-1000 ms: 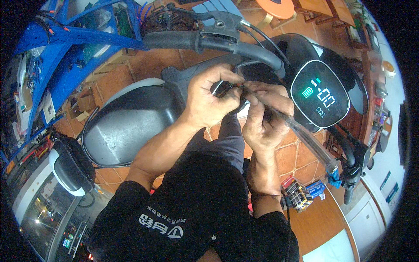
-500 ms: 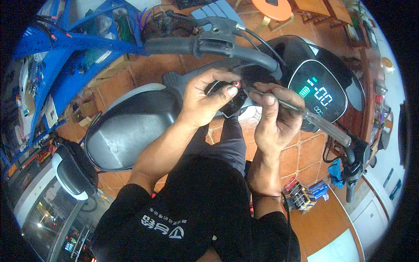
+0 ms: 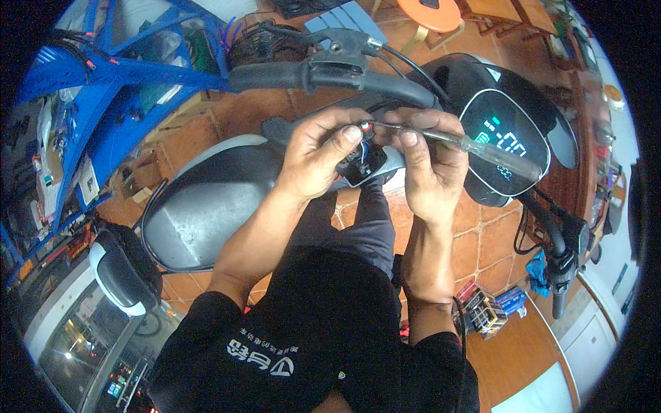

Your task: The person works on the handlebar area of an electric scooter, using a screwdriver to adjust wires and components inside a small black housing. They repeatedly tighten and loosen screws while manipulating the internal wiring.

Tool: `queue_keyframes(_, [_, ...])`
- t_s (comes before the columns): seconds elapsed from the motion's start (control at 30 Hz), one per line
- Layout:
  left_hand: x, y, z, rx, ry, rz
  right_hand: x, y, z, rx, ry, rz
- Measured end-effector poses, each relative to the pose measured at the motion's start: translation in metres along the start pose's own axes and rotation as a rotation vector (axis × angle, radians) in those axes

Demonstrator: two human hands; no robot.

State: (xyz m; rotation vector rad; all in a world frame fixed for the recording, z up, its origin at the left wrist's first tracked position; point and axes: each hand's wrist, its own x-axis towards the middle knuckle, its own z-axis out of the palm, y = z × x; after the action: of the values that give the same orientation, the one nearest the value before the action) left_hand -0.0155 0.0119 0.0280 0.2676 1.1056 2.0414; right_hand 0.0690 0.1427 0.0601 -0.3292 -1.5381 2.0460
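Note:
Pinched between the thumb and fingers of my left hand (image 3: 313, 151) is a small dark part with a red and white spot (image 3: 366, 127). My right hand (image 3: 434, 162) grips a screwdriver (image 3: 502, 157) with a clear handle and a thin metal shaft. Its tip points left and reaches the small part; whether it touches cannot be made out. Just below the fingers is an open black housing (image 3: 361, 171) on the scooter, with thin light wires running up toward the part. The screwdriver handle passes in front of the lit scooter display (image 3: 497, 131).
A black handlebar (image 3: 268, 76) with a brake lever crosses beyond my hands; its other end (image 3: 559, 275) is at right. The black seat (image 3: 206, 213) lies at left. Blue shelving (image 3: 131, 72) stands far left. Small boxes (image 3: 485, 310) sit on a wooden surface at lower right.
The screwdriver has swung flatter and its handle now overlaps the display. My hands and the small part have shifted slightly left, with the right hand turned more upright. The view has moved a little.

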Motion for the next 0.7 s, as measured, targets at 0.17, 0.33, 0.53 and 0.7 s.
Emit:
queue_keyframes(0.17, [0.0,-0.003,0.003,-0.047,0.032,0.002,-0.004,0.0,0.007,-0.083,0.009,-0.06])
queue_keyframes(0.33, [-0.003,-0.002,0.009,0.126,0.028,0.092,-0.011,0.003,0.013,-0.13,0.039,-0.121])
queue_keyframes(0.53, [-0.001,0.008,0.003,0.426,-0.048,0.124,-0.01,0.002,0.013,0.011,0.088,-0.049])
queue_keyframes(0.7, [0.0,0.01,-0.005,0.685,-0.08,0.207,0.003,-0.003,0.003,-0.066,-0.009,0.076])
